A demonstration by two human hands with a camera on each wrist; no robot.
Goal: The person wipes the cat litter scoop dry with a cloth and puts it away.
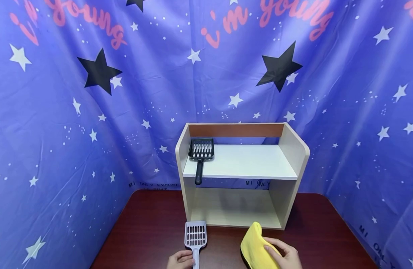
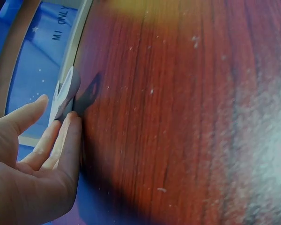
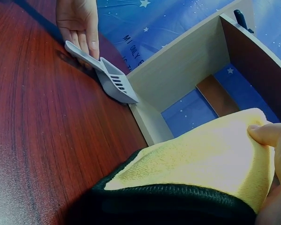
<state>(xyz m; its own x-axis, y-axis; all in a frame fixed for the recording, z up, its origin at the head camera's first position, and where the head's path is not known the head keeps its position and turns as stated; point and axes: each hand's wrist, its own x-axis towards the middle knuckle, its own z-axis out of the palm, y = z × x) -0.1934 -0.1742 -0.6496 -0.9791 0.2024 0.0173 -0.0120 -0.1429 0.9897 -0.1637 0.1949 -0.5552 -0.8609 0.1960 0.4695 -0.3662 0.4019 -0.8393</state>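
A grey litter scoop (image 1: pixel 195 233) with a slotted head lies on the table in front of the shelf, its handle toward me. At that handle is my left hand (image 1: pixel 181 259); the left wrist view shows its fingers (image 2: pixel 71 140) extended against the scoop (image 2: pixel 68 91) and the thumb held apart. My right hand (image 1: pixel 284 254) pinches a folded yellow cloth (image 1: pixel 257 248) with dark edging, thumb on the near face. In the right wrist view the cloth (image 3: pixel 201 159) covers much of the foreground and hides most of the fingers behind it.
A two-tier wooden shelf (image 1: pixel 240 175) stands at the back of the dark red table (image 1: pixel 149 224). On its upper white board rests a black litter scoop (image 1: pixel 201 149), handle jutting over the front edge. Blue star-patterned curtains (image 1: pixel 159 112) surround the table.
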